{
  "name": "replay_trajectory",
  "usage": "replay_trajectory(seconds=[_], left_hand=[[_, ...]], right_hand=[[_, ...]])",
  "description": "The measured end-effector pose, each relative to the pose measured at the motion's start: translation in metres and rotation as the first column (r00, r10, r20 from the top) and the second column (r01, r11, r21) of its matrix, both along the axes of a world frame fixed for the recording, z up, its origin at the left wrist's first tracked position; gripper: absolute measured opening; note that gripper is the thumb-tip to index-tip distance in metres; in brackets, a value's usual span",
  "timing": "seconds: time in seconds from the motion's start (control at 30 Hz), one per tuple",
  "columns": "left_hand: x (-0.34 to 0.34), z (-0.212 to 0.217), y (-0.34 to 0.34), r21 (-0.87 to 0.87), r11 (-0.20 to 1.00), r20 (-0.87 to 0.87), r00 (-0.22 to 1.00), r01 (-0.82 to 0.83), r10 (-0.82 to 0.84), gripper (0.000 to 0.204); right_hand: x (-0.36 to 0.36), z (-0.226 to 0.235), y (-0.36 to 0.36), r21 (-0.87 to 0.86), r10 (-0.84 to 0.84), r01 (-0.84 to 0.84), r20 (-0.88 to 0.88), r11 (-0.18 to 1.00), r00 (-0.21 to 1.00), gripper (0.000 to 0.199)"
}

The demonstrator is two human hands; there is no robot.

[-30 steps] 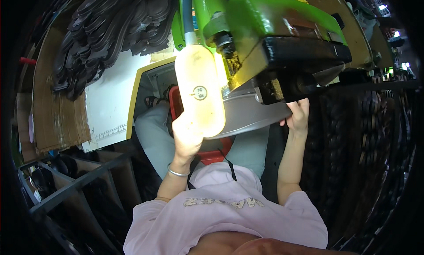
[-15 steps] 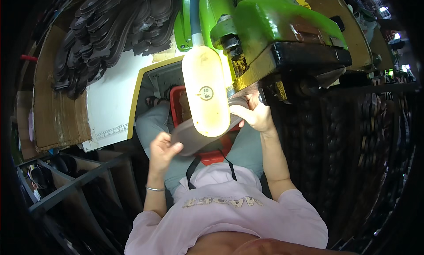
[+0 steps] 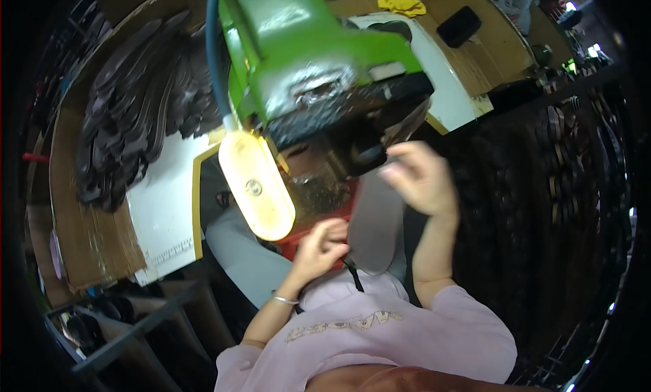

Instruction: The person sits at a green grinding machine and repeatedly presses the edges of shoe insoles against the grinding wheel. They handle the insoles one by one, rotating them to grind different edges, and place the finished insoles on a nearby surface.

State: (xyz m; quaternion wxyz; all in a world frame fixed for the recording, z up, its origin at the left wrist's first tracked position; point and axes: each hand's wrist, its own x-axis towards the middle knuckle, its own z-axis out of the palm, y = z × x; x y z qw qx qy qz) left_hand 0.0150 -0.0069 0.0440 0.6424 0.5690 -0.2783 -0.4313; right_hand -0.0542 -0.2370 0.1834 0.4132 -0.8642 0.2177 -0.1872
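Grey sole-shaped piece point(image 3: 374, 229) at centre frame, standing roughly on end beneath the dark head of the green machine point(image 3: 305, 60); upper end blurred where it meets the machine's underside, so exact contact cannot be told; right hand point(image 3: 420, 178) closed over the upper edge of the piece, fingers curled round it, thumb side toward the machine; left hand point(image 3: 320, 246) at the lower left edge, fingers bent and pinching or steadying the rim, grip depth unclear; lit oval lamp point(image 3: 256, 185) hangs just left of the work, glare strong; red tray or bin point(image 3: 305, 246) partly hidden behind the left hand; stack of dark soles point(image 3: 129, 134) on cardboard at upper left, well apart. Judgement: to feed the piece well, keep both hands on the outer edges, fingertips clear of the dark head; hold the piece square to the machine rather than tilted; let the lower hand guide and the upper hand only press lightly; watch past the lamp glare.
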Motion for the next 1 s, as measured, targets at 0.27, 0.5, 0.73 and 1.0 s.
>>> replay_trajectory(seconds=[0.27,0.5,0.73,1.0], left_hand=[[0.216,0.072,0.001,-0.361,0.646,0.578,0.382,-0.673,0.721,0.028],[0.324,0.080,-0.073,-0.173,0.552,0.983,-0.111,-0.815,0.144,0.047],[0.316,0.169,-0.059,-0.444,0.380,0.896,-0.407,-0.811,0.178,0.040],[0.375,0.169,0.005,-0.158,0.560,0.973,-0.224,-0.813,-0.050,0.042]], right_hand=[[-0.022,-0.016,-0.114,0.444,-0.717,0.583,0.567,0.681,0.405,0.042],[0.064,-0.151,-0.191,0.687,-0.809,0.522,0.168,0.505,0.563,0.063],[0.044,-0.126,-0.144,0.554,-0.765,0.630,0.019,0.544,0.644,0.086],[0.018,-0.156,-0.092,0.593,-0.682,0.547,0.005,0.591,0.732,0.065]])
